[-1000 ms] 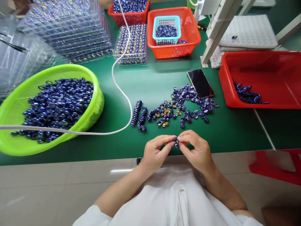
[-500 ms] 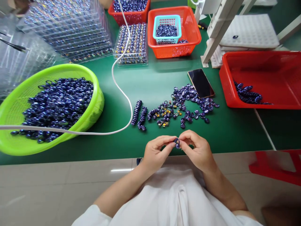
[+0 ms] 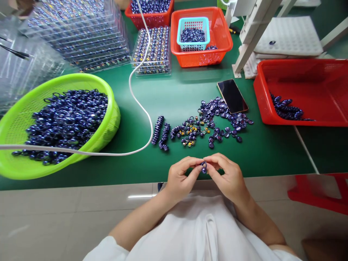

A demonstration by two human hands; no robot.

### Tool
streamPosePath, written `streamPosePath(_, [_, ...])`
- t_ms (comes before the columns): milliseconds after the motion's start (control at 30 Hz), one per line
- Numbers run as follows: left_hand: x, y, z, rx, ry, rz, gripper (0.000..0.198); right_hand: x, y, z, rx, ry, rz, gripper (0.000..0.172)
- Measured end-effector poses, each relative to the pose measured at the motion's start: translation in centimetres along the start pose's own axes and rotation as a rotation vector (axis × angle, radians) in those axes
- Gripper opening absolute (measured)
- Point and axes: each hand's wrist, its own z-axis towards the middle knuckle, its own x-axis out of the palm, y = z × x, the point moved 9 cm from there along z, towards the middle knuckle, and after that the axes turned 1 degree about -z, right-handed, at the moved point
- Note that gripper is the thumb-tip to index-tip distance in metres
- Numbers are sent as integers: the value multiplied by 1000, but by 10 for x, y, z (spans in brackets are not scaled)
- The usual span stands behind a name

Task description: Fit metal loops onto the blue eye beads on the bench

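Observation:
My left hand (image 3: pixel 181 177) and my right hand (image 3: pixel 227 177) meet at the near edge of the green table (image 3: pixel 168 98). Both pinch one small shiny dark-blue piece (image 3: pixel 203 167) between thumbs and fingertips. Just beyond my hands lies a loose scatter of the same blue pieces (image 3: pixel 214 119), some with gold parts mixed in. Two short stacked rows of blue pieces (image 3: pixel 161 132) lie to the left of that scatter.
A lime-green basket (image 3: pixel 16 119) full of blue pieces sits at left, with a white cable (image 3: pixel 136 94) across it. A phone (image 3: pixel 232 96), a red bin (image 3: pixel 301 90), an orange basket (image 3: pixel 217 40) holding a teal one (image 3: pixel 192 34), and clear trays (image 3: pixel 81 32) stand behind.
Both hands have shifted very slightly toward me while still pinching the small blue piece; nothing else has moved.

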Motion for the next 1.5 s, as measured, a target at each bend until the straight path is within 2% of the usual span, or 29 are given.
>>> streamPosePath(167, [-1, -8, 1, 95, -16, 10, 18, 7, -13, 1, 104, 5, 155, 11])
streamPosePath(333, [-3, -3, 2, 96, -22, 6, 18, 18, -28, 2, 216, 68, 390, 11])
streamPosePath(400, [-3, 1, 2, 75, -21, 3, 17, 19, -30, 1, 217, 56, 419, 10])
streamPosePath(500, [-4, 6, 2, 6, -36, -35, 15, 15, -27, 0, 149, -15, 351, 9])
streamPosePath(667, [2, 17, 5, -207, -38, -282, 12, 4, -10, -2, -4, -140, 161, 14])
streamPosePath(833, [7, 26, 6, -371, -65, -425, 14, 0, 1, 0, -120, -137, 64, 25])
streamPosePath(1000, [7, 23, 8, -386, 30, -396, 18, -8, 6, 1, -200, -145, -20, 28])
streamPosePath(1133, [-2, 16, 11, -335, 42, -228, 23, -8, 11, 1, -268, -119, -127, 29])
streamPosePath(1233, [-3, 13, 12, -311, 54, -107, 16, -6, 14, -1, -318, -133, -228, 29])
streamPosePath(1333, [0, 17, 10, -370, 52, -160, 12, -6, 15, -1, -326, -159, -262, 27])
streamPosePath(1500, [8, 21, 8, -536, 106, -364, 22, -3, 16, 0, -325, -89, -243, 22])
